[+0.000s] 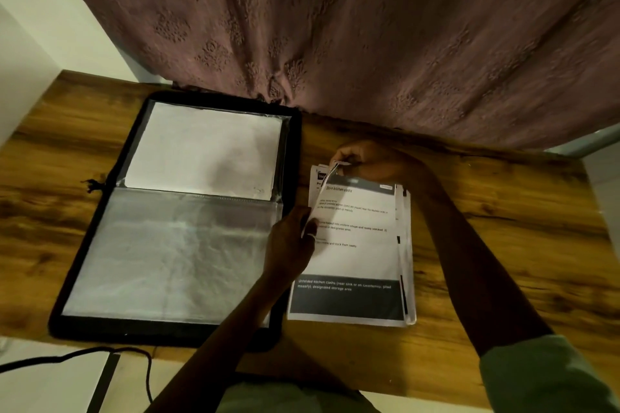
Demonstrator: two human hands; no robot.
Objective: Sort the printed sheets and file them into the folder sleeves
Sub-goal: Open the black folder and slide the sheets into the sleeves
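On the wooden desk (503, 228), the folder (297, 151) has one sleeve (208, 144) filled, the stack (407, 278) unfiled, left hand (292, 241) and right hand (365, 161) pinching its top sheet (355, 221).

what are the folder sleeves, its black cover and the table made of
Folder sleeves: clear glossy plastic film, likely; they wrinkle, glare, and show paper through.
Black cover: matte, soft-looking fabric or synthetic; unsure which.
Table: smooth wood-grain surface; solid wood or laminate, cannot tell.
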